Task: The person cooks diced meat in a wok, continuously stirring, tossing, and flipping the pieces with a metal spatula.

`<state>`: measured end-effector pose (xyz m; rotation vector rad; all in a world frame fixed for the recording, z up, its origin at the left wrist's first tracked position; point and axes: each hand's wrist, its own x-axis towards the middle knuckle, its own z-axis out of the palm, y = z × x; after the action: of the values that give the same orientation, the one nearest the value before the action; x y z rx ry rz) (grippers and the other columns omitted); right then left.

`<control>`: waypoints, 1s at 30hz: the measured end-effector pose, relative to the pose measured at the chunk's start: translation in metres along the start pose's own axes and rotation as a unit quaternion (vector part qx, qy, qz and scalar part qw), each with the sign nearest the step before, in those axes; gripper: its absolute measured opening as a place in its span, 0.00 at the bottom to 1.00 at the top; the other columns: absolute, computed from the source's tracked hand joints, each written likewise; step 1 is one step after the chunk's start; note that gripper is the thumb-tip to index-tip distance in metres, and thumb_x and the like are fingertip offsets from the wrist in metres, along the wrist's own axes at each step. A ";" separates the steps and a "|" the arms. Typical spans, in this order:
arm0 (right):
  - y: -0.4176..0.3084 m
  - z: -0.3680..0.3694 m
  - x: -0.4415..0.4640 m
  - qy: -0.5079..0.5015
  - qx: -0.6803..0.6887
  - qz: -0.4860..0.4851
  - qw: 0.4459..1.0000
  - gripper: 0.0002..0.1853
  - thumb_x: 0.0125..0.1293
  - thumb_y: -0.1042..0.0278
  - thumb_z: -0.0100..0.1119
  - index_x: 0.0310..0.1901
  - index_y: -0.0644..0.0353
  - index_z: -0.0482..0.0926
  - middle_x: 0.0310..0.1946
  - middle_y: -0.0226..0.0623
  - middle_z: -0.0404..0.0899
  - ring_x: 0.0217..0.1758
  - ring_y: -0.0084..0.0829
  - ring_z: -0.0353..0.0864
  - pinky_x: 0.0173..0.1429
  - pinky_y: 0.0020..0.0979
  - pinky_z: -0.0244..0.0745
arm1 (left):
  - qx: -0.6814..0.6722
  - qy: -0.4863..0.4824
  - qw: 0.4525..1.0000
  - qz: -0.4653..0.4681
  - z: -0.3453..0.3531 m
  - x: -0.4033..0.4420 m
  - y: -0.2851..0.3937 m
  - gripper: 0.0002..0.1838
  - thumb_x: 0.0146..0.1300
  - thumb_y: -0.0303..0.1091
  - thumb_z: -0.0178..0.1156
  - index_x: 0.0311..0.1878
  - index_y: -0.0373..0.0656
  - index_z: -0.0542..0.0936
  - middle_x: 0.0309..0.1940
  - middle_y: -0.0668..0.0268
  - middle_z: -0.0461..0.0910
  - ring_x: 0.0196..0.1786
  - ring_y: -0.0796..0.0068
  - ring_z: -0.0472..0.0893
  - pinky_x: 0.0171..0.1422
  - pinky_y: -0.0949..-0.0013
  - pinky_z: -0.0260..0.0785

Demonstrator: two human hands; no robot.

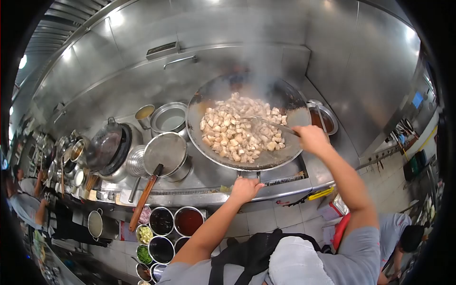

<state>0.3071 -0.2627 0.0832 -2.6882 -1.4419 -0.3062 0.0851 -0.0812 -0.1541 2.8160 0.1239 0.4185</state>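
Note:
A large wok [199, 142] holds a heap of pale diced meat [232, 130], with steam rising from its far side. My right hand [311, 138] is closed round the handle of a metal ladle [280, 127] at the wok's right rim; the ladle's head reaches into the meat. Below the near rim, my left hand [246, 189] is at the front edge of the stove, by the wok's short metal handle. Its fingers are curled, and whether they grip that handle cannot be made out.
Left of the wok stand a strainer over a pot [165, 151], a water pan [169, 118] and another wok [105, 145]. A bowl of red sauce [327, 121] sits right. Sauce containers [188, 221] line the lower left. Other people [403, 232] stand at both sides.

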 end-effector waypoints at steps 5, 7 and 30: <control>0.000 -0.085 -0.101 -0.031 0.071 0.017 0.997 0.23 0.63 0.73 0.70 0.61 0.54 0.89 0.42 0.40 0.94 0.49 0.48 0.92 0.55 0.47 0.86 | -0.009 0.007 1.000 0.021 0.007 -0.001 -0.006 0.28 0.82 0.61 0.55 0.35 0.48 0.86 0.26 0.58 0.88 0.32 0.51 0.88 0.48 0.45 0.76; -0.002 -0.100 -0.130 -0.049 0.078 0.021 0.996 0.23 0.62 0.72 0.72 0.61 0.53 0.89 0.42 0.41 0.94 0.49 0.49 0.92 0.54 0.47 0.86 | -0.007 0.019 0.999 0.033 0.005 0.000 -0.007 0.27 0.83 0.60 0.55 0.36 0.48 0.85 0.26 0.58 0.87 0.31 0.51 0.87 0.48 0.45 0.76; -0.097 0.137 0.072 -0.039 0.008 0.053 0.998 0.15 0.73 0.72 0.59 0.57 0.51 0.88 0.46 0.47 0.93 0.50 0.51 0.94 0.52 0.51 0.90 | -0.027 0.014 0.999 0.042 -0.004 -0.003 -0.005 0.23 0.83 0.55 0.56 0.38 0.46 0.83 0.33 0.57 0.89 0.38 0.48 0.89 0.49 0.43 0.76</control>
<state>0.2846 -0.1284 -0.0381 -2.7794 -1.3091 -0.1844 0.0806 -0.0753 -0.1530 2.7708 -0.0002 0.4724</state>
